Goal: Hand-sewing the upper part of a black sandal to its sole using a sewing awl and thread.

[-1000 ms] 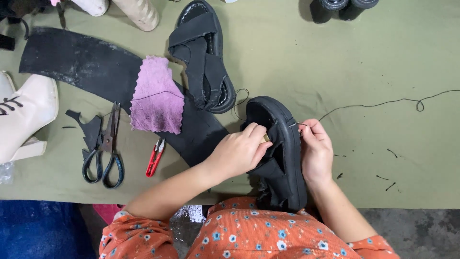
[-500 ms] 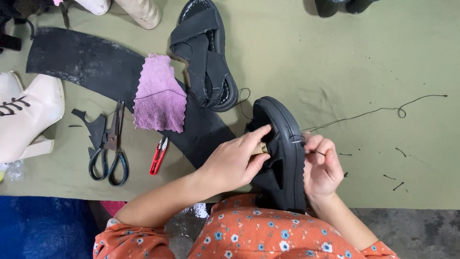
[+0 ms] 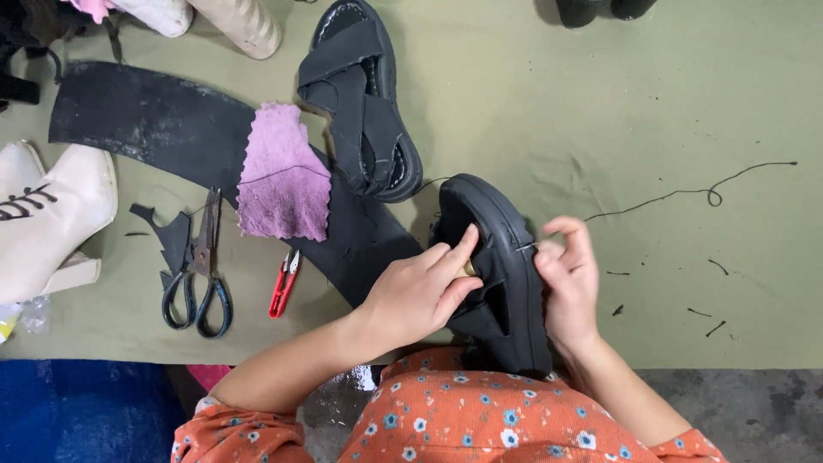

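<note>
Plainly, the black sandal (image 3: 497,274) stands on its edge at the near side of the olive cloth (image 3: 600,111). The left hand (image 3: 420,291) clasps its straps; the right hand (image 3: 567,279) pinches a black thread (image 3: 677,197) at the sole's rim. It looks light, with a thick, stiff sole and soft straps — best gripped by the sole. Two sandals — the second sandal (image 3: 364,103) lies flat — plus one pair of scissors (image 3: 201,274).

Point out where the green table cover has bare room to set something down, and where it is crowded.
The widest bare patch of the green cover lies above the black thread, right of the flat sandal. A smaller one lies below the thread, right of the right hand, with thread scraps. The left is crowded: scissors, red snips, purple cloth, black sheet.
</note>
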